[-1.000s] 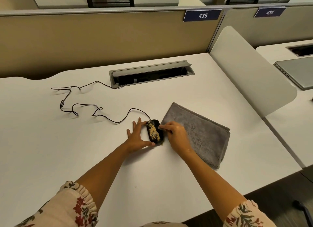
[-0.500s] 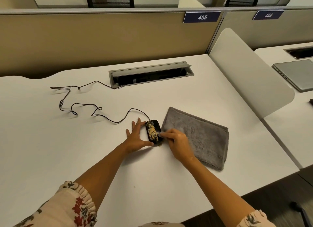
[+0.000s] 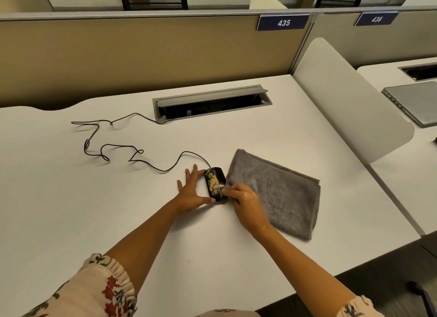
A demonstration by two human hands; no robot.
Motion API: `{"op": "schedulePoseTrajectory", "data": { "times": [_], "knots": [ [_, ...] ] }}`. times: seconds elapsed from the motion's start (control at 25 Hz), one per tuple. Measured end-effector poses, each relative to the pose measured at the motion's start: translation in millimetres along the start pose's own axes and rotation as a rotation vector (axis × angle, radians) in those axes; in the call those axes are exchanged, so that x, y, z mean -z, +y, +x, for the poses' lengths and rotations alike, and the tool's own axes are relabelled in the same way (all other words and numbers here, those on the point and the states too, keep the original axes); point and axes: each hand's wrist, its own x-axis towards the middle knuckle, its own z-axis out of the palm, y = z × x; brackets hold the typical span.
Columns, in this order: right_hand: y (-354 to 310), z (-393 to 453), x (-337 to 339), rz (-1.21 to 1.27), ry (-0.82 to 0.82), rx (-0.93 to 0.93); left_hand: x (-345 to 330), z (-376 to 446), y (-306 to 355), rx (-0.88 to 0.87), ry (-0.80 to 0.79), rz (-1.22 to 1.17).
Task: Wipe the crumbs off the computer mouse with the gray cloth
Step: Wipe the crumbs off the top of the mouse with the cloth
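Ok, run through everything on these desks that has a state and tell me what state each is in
mouse: tipped on its side, crumbs over part of it
cloth: folded, flat on the desk, near corner pinched
cable: slack, looped, running into the hatch
hatch: lid open
laptop: closed
left hand: open, bracing the mouse
right hand: pinching the cloth corner

A white desk (image 3: 71, 210) has an open cable box (image 3: 212, 102). A closed laptop (image 3: 412, 101) lies on the next desk. Blue signs (image 3: 283, 22) say 435 and 436.
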Motion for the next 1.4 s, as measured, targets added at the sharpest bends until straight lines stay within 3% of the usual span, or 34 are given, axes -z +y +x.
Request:
{"op": "schedulePoseTrajectory", "data": {
  "times": [0.12, 0.32, 0.76, 1.0, 1.24, 1.4],
  "knots": [
    [8, -10, 0, 0.015, -0.038, 0.004, 0, 0, -1, 0.000, 0.000, -0.001],
    [2, 15, 0, 0.085, 0.092, -0.055, 0, 1, 0, -0.001, 0.003, 0.009],
    [10, -23, -13, 0.047, 0.044, -0.004, -1, 3, -3, 0.003, 0.010, 0.000],
    [4, -2, -14, 0.072, 0.148, -0.051, -2, 3, -3, -0.004, 0.020, 0.016],
    [8, -33, -24, -0.002, 0.078, 0.067, -2, 3, -2, 0.000, 0.022, 0.004],
    [9, -19, -15, 0.046, 0.180, 0.026, -2, 3, -2, 0.004, 0.020, 0.009]
  ]
}}
